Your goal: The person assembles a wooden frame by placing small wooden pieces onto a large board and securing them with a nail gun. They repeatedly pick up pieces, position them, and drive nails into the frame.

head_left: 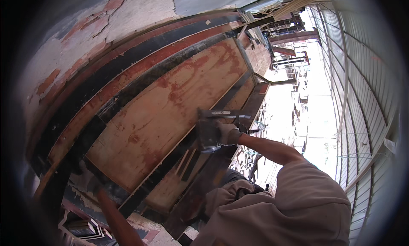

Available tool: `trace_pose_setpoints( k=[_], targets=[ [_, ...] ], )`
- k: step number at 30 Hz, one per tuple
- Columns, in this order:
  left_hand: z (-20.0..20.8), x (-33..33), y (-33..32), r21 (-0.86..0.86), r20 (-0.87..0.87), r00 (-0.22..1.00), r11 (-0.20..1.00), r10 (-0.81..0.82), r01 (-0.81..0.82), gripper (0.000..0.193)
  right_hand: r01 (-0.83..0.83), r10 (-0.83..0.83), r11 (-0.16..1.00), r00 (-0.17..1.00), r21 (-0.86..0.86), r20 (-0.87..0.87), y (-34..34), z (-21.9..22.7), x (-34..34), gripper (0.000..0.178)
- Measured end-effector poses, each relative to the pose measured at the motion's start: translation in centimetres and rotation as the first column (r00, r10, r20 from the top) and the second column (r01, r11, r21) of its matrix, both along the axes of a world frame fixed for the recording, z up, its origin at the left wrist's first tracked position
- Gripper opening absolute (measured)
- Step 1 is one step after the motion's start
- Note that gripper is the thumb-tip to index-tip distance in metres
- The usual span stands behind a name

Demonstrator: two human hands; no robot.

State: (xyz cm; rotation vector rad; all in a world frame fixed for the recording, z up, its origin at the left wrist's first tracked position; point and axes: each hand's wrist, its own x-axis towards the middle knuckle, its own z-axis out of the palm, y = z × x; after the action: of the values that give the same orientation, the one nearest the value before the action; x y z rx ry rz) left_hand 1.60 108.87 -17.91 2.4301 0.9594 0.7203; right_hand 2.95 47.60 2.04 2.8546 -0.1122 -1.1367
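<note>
My right hand (228,133), in a pale work glove, is closed round the handle of a dark nail gun (208,135) with a silvery bar along its far side. The tool is over a dark strip along the near side of a large plywood panel (166,105), which is stained with reddish smears. At the lower left, my gloved left hand (85,180) is in shadow beside a dark wooden board (64,180) at the panel's end. Its fingers are too dim to make out.
Dark and reddish boards (132,63) run along the panel's far side, below a cracked plaster wall (89,29). Loose wood strips (186,163) lie on the near section. A corrugated metal fence (366,75) stands at the right, with scattered debris (272,161) on the bright ground.
</note>
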Motion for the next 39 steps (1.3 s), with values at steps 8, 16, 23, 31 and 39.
trace_pose_setpoints(
  k=[8,16,23,31,39],
  targets=[
    [3.3,-2.7,0.5,0.096,-0.117,0.993,0.995,-0.011,0.022,0.073,0.054,-0.04,0.626,0.998,0.778,-0.037,12.0,4.2,3.6,0.041],
    [3.5,0.3,-2.2,0.121,-0.129,0.991,0.992,0.044,-0.028,0.081,0.537,-0.043,0.208,0.84,0.817,-0.541,30.7,-1.4,6.4,0.012],
    [3.3,0.3,-2.1,-0.072,0.085,0.996,0.997,0.005,0.001,0.072,0.299,0.121,0.514,0.903,0.804,-0.413,41.8,-2.0,8.3,0.022],
    [3.0,0.7,-2.0,-0.099,0.096,0.995,0.995,-0.015,0.025,0.064,0.675,-0.174,0.469,0.703,0.57,-0.69,44.1,-1.6,9.4,0.014],
    [2.8,0.1,-1.8,-0.096,0.098,0.995,0.995,-0.009,0.019,0.056,0.573,-0.094,0.522,0.774,0.631,-0.626,43.4,-1.3,8.9,0.024]
  ],
)
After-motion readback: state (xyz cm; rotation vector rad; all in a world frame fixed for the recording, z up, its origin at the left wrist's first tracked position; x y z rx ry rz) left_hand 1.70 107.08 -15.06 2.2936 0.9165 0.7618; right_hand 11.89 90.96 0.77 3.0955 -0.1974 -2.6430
